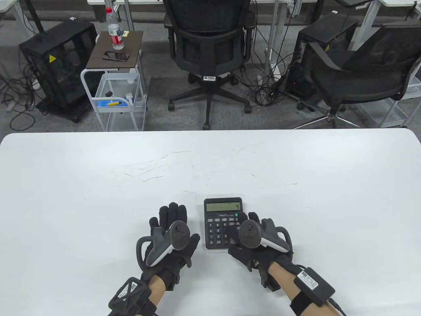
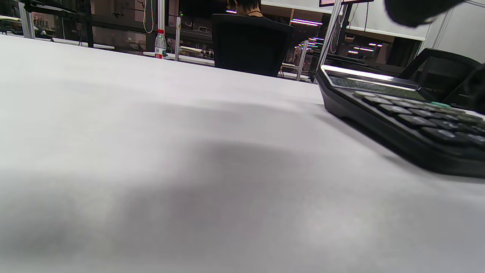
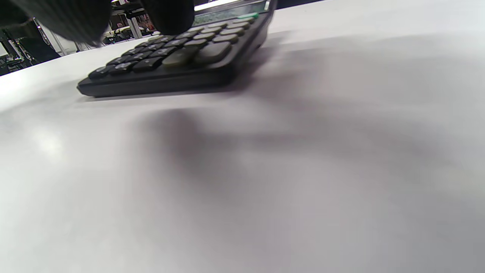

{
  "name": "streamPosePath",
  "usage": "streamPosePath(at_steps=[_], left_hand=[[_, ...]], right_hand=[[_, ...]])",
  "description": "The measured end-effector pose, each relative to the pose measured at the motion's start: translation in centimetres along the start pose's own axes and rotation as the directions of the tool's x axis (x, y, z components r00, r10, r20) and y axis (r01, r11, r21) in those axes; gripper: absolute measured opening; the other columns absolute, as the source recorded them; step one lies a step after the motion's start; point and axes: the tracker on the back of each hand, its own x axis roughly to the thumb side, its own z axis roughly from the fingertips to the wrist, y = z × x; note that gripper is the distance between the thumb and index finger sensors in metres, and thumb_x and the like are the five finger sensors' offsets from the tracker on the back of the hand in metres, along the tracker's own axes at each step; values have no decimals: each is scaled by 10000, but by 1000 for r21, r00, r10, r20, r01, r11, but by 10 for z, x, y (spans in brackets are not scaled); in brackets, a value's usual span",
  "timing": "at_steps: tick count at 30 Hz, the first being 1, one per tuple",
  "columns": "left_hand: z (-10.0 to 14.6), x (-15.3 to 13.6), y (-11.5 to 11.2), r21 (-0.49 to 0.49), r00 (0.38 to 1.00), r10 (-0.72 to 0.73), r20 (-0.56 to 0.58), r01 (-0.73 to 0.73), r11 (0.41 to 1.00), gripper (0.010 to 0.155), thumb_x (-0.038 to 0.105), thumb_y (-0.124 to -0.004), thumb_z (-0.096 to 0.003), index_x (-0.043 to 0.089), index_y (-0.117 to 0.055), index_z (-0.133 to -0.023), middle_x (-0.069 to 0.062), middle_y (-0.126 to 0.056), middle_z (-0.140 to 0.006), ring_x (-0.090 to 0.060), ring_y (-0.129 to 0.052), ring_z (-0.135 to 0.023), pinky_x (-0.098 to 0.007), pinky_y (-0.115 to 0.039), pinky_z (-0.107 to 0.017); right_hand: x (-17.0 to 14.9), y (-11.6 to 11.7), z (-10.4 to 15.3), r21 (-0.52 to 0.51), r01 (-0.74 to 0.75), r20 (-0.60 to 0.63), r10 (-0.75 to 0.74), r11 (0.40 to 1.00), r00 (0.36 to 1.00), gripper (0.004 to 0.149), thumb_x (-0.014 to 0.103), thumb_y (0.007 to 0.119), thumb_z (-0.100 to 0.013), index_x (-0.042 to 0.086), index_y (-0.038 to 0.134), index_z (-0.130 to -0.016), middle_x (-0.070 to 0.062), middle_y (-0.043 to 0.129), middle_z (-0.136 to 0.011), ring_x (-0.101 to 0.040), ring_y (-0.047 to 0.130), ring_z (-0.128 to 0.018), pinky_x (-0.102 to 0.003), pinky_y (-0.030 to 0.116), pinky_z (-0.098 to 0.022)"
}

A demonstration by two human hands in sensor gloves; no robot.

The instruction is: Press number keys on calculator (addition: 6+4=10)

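Calculator: the black rectangular plastic calculator (image 1: 223,223) lies lengthwise away from me, under my right hand (image 1: 250,237).
Right hand: fingers over its right-side keys, holding nothing.
Left hand: my left hand (image 1: 171,237) rests flat beside it, spread.

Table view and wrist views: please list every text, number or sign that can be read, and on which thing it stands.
"4": on the display of the calculator.
"1", "2", "0", "00": on its lower left keys.
Brand line under the display: too small to read.
Labels on the wrist packs: unreadable.
Yellow warning triangle on the black cabinet: symbol only.
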Motion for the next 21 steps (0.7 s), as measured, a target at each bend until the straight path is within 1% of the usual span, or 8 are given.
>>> streamPosePath(at_steps=[8,11,15,21], left_hand=[[0,1,-1,-2,1000,-5,1,5,1000,885,684,-664,-443,296,-203,-1090,38,-188,-1216,-293,-197,-1134,-573,-225,-788],[0,1,-1,-6,1000,-8,0,8,1000,883,684,-663,-444,296,-204,-1090,36,-188,-1216,-294,-197,-1133,-572,-225,-788],[0,2,-1,-9,1000,-10,0,10,1000,883,684,-663,-443,295,-204,-1090,36,-189,-1215,-294,-199,-1133,-573,-225,-788],[0,2,-2,-6,1000,-7,1,7,1000,885,684,-663,-443,295,-203,-1091,36,-188,-1216,-295,-198,-1133,-572,-225,-788]], right_hand=[[-17,1,17,17,-6,7,6,1000,1000,701,624,696,-410,424,497,-1052,-105,250,-1191,-463,238,-1063,-677,299,-717],[-18,3,19,18,-2,10,2,1000,1000,688,621,694,-418,412,521,-1050,-108,263,-1192,-463,245,-1063,-676,300,-717],[-20,7,18,28,-1,-13,1,1000,1000,666,607,698,-422,443,509,-1039,-107,290,-1192,-462,261,-1062,-672,310,-718],[-20,6,17,29,17,-20,-16,999,1000,646,590,705,-428,443,529,-1032,-101,309,-1194,-459,265,-1064,-671,310,-719]])
